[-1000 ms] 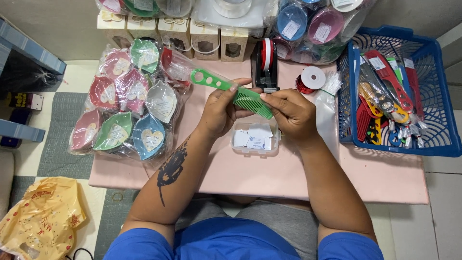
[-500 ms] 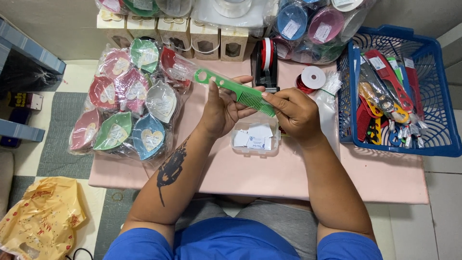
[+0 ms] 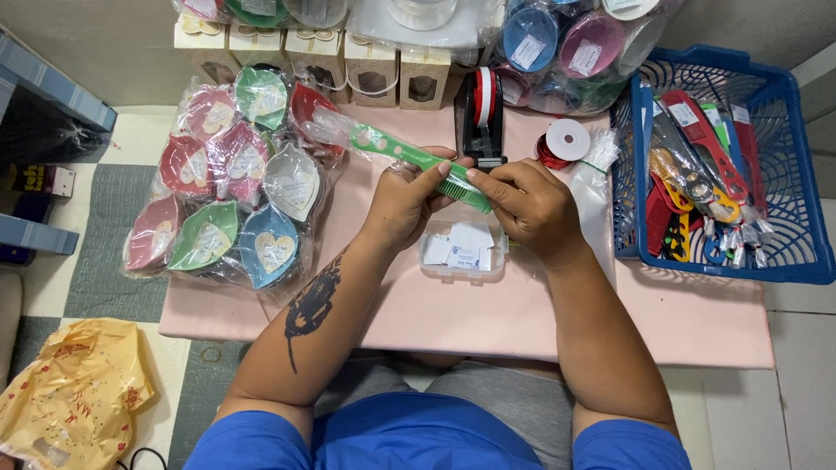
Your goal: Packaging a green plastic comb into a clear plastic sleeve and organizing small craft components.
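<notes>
Above the clear label box [image 3: 463, 252], left hand [image 3: 402, 202] and right hand [image 3: 527, 207] grip a green comb [image 3: 418, 161] — half-sleeved.

Hidden and cut-off parts around the green comb [image 3: 418, 161]

Both hands cover the comb's middle; behind it, the tubs [image 3: 557, 39] are cropped by the top edge, and left of it the yellow bag [image 3: 74, 396] runs off the frame.

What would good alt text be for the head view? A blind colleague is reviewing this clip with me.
Seen from above, a person's left hand and right hand hold a green comb in a clear sleeve over a pink table. Under the hands lies a small clear box; bagged leaf-shaped dishes lie to the left, and a blue basket of combs stands to the right.
</notes>
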